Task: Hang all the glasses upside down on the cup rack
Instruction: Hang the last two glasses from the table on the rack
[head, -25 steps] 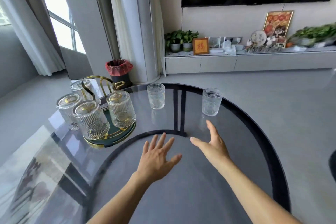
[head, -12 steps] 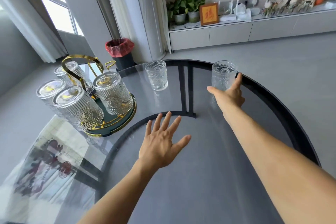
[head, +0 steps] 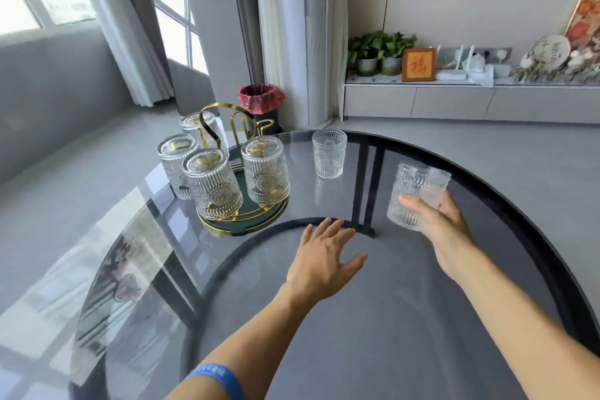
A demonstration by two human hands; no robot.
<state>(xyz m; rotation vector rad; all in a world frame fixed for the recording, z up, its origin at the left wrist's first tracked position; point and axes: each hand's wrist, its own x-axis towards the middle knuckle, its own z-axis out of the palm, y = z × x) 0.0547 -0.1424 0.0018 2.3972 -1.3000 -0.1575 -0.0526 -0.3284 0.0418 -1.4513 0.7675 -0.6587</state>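
Ribbed clear glass fills our right hand point(head: 446, 230), whose fingers wrap the held glass point(head: 417, 195) low on its wall, lifted off the smoky bench point(head: 373, 318) and tilted, mouth up and leaning away to the right; its long axis runs from the base by our palm toward the far right; our left hand point(head: 324, 256) hovers flat with fingers spread and holds nothing; we judge the step as carrying the fifth glass, since four already hang mouth down on the gold cup rack point(head: 240, 172) to the left; next we must turn it fully over and lower it onto a free prong; one upright glass point(head: 328, 153) waits just beside the rack, mouth up.
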